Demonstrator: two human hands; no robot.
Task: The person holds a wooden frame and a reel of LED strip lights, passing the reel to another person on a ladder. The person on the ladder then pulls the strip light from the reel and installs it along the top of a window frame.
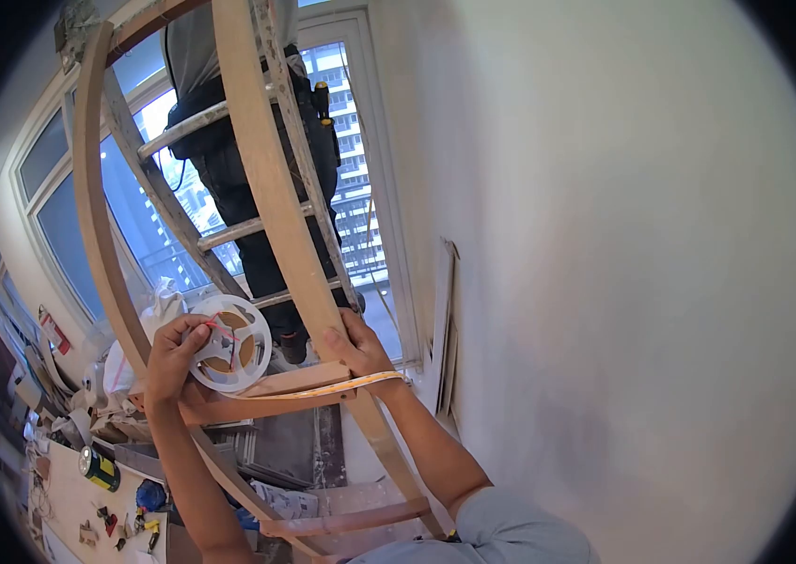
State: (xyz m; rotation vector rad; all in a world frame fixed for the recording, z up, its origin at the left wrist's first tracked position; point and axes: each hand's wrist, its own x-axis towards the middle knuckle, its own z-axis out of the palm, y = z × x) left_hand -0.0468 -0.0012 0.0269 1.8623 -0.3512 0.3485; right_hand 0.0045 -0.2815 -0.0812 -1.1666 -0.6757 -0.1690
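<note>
My left hand (177, 352) pinches the edge of a white plastic reel (260, 331) with red wire ends near its hub. A pale strip with yellow-orange marks (360, 382), looking like LED strip, runs from beside the reel to my right wrist and lies over it. My right hand (357, 343) is closed round the right rail of a wooden ladder (271, 179), just above a rung (257, 406). Its fingertips are partly hidden behind the rail. The reel is just above that rung.
Beyond the wooden ladder, a person in dark trousers (257, 197) stands on another ladder (228, 230) before tall windows. A pale wall (623, 235) rises at right, with boards (445, 320) leaning on it. At lower left, a worktable (64, 470) carries a can (99, 468) and small tools.
</note>
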